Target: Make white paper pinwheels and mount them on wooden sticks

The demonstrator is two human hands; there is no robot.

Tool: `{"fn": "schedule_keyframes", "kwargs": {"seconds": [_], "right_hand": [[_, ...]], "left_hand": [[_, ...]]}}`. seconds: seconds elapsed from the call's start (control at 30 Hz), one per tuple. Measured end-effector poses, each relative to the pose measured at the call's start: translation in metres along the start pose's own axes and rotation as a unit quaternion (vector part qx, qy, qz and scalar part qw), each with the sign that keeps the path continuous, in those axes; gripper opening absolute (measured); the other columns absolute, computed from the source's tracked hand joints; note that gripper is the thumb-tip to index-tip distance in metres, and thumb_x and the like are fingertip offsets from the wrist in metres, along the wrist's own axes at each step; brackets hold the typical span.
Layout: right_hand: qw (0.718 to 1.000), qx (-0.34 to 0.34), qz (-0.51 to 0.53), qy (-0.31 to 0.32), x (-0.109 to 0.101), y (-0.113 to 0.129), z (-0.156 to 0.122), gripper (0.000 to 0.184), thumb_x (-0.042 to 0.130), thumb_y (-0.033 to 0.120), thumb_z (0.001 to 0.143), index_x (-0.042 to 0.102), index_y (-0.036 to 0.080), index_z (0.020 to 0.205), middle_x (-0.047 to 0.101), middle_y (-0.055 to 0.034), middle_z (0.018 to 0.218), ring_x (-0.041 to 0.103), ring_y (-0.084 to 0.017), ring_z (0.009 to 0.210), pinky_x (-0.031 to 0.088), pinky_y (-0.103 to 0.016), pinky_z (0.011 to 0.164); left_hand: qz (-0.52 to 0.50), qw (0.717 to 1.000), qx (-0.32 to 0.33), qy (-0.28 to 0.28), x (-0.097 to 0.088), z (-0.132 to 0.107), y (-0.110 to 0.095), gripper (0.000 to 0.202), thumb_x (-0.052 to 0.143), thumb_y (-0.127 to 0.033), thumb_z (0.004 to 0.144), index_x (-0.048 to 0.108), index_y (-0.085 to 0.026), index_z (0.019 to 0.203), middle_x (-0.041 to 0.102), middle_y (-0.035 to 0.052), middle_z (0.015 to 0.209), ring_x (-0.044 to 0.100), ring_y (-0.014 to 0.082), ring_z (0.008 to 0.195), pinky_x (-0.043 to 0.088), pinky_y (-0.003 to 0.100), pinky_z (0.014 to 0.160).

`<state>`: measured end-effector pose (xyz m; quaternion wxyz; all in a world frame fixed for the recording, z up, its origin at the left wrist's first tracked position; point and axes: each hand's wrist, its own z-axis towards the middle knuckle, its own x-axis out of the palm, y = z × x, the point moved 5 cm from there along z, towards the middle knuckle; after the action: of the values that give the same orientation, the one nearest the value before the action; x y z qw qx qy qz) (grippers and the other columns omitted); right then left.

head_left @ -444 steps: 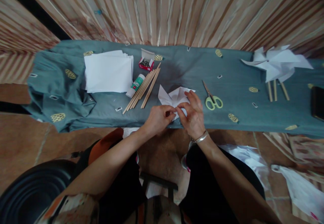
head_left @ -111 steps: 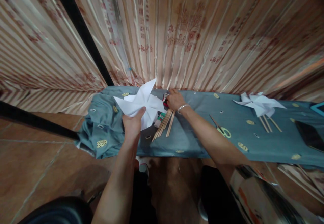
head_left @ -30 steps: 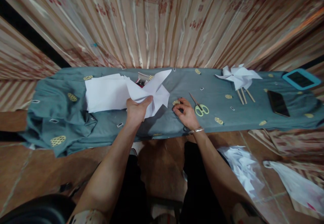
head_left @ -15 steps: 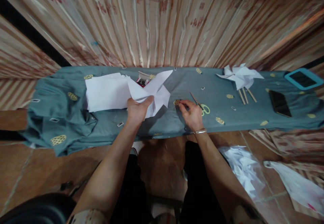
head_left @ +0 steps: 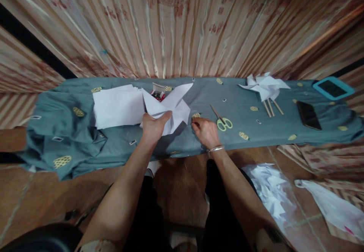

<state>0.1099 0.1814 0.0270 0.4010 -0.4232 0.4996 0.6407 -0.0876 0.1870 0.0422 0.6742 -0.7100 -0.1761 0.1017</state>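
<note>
My left hand (head_left: 155, 125) is closed on a white paper pinwheel (head_left: 179, 109), its thumb pressed on the folded centre. To its right, my right hand (head_left: 205, 130) hovers low over the cloth with fingertips pinched together; whatever they hold, if anything, is too small to make out. Green-handled scissors (head_left: 223, 123) lie just right of that hand, blades pointing away. A stack of white paper (head_left: 119, 106) sits to the left of the pinwheel. Behind the pinwheel stands a small opened red box (head_left: 158, 93) with tiny dark contents, partly covered by the paper.
Finished pinwheels on wooden sticks (head_left: 265, 87) lie at the right of the cloth-covered bench (head_left: 239, 107). Beyond them are a black phone (head_left: 308, 115) and a blue-framed tablet (head_left: 333, 88). Folded white papers (head_left: 270, 187) and a white plastic bag (head_left: 330, 202) rest on the floor.
My right hand has moved left towards the pinwheel, its fingers curling in more, leaving the scissors fully visible. My left hand keeps its hold on the pinwheel. The view has shifted slightly.
</note>
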Motion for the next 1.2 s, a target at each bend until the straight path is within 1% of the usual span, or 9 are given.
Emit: {"fn": "schedule_keyframes", "kwargs": {"seconds": [0.27,0.37,0.43,0.5,0.63,0.73,0.83,0.97,1.2], "right_hand": [[0.997,-0.054,-0.023,-0.042,0.002,0.005,-0.009,0.022,0.047,0.013,0.083,0.067,0.017,0.092,0.071,-0.0124,0.089,0.063,-0.025,0.087,0.046,-0.030,0.075],[0.998,-0.032,0.035,-0.043,-0.001,0.001,-0.009,0.021,0.048,0.013,0.082,0.068,0.017,0.090,0.071,-0.0123,0.087,0.064,-0.025,0.084,0.046,-0.032,0.074],[0.991,0.009,0.116,-0.067,-0.007,-0.008,-0.007,0.019,0.050,0.019,0.082,0.068,0.018,0.087,0.072,-0.0092,0.084,0.064,-0.023,0.077,0.047,-0.033,0.073],[0.967,0.057,0.224,-0.105,-0.016,-0.021,-0.007,0.016,0.055,0.027,0.081,0.068,0.020,0.084,0.071,-0.0053,0.079,0.063,-0.020,0.071,0.049,-0.033,0.073],[0.881,0.102,0.432,-0.166,-0.036,-0.038,-0.017,0.017,0.068,0.034,0.069,0.067,0.019,0.076,0.071,-0.0024,0.075,0.064,-0.018,0.071,0.051,-0.033,0.073],[0.853,0.106,0.480,-0.174,-0.053,-0.034,-0.036,0.017,0.073,0.033,0.067,0.067,0.021,0.077,0.071,-0.0014,0.077,0.065,-0.016,0.074,0.052,-0.032,0.075],[0.851,0.093,0.484,-0.181,-0.072,-0.018,-0.056,0.013,0.073,0.032,0.070,0.067,0.022,0.078,0.070,-0.0007,0.078,0.064,-0.015,0.074,0.051,-0.029,0.070],[0.875,0.054,0.452,-0.164,-0.088,0.002,-0.069,0.010,0.069,0.031,0.078,0.067,0.023,0.083,0.069,-0.0011,0.081,0.062,-0.015,0.075,0.051,-0.031,0.073],[0.914,0.024,0.374,-0.155,-0.086,0.003,-0.069,0.007,0.063,0.029,0.084,0.066,0.023,0.087,0.067,0.0000,0.081,0.061,-0.015,0.075,0.050,-0.030,0.073]], "left_hand": [[-0.101,0.991,-0.075,0.038,0.008,-0.013,-0.006,0.037,0.082,-0.033,0.047,0.070,-0.011,0.074,0.073,0.0078,0.074,0.069,0.0229,0.068,0.055,0.034,0.064],[-0.114,0.989,-0.086,0.045,0.009,-0.017,-0.008,0.037,0.082,-0.033,0.047,0.070,-0.011,0.074,0.073,0.0077,0.073,0.068,0.0226,0.067,0.055,0.033,0.062],[-0.116,0.988,-0.091,0.054,0.010,-0.018,-0.007,0.037,0.082,-0.033,0.047,0.070,-0.012,0.074,0.073,0.0075,0.073,0.068,0.0220,0.066,0.055,0.033,0.062],[-0.115,0.987,-0.089,0.064,0.012,-0.019,-0.004,0.037,0.082,-0.032,0.046,0.070,-0.012,0.075,0.073,0.0070,0.073,0.067,0.0209,0.065,0.055,0.032,0.063],[-0.113,0.988,-0.069,0.083,0.020,-0.024,0.001,0.035,0.082,-0.030,0.048,0.069,-0.014,0.076,0.072,0.0052,0.074,0.066,0.0191,0.065,0.054,0.032,0.065],[-0.119,0.986,-0.055,0.098,0.029,-0.031,0.003,0.032,0.083,-0.029,0.048,0.068,-0.015,0.072,0.072,0.0033,0.075,0.066,0.0181,0.066,0.053,0.031,0.068],[-0.118,0.985,-0.047,0.116,0.039,-0.039,0.002,0.031,0.083,-0.028,0.047,0.067,-0.014,0.070,0.071,0.0025,0.071,0.065,0.0169,0.063,0.053,0.030,0.066],[-0.078,0.986,-0.052,0.139,0.052,-0.047,0.003,0.029,0.081,-0.030,0.051,0.068,-0.013,0.071,0.072,0.0050,0.072,0.065,0.0183,0.065,0.054,0.029,0.063],[-0.070,0.983,-0.055,0.160,0.067,-0.054,0.008,0.027,0.080,-0.029,0.053,0.070,-0.012,0.072,0.073,0.0059,0.073,0.066,0.0187,0.065,0.054,0.028,0.062]]}}
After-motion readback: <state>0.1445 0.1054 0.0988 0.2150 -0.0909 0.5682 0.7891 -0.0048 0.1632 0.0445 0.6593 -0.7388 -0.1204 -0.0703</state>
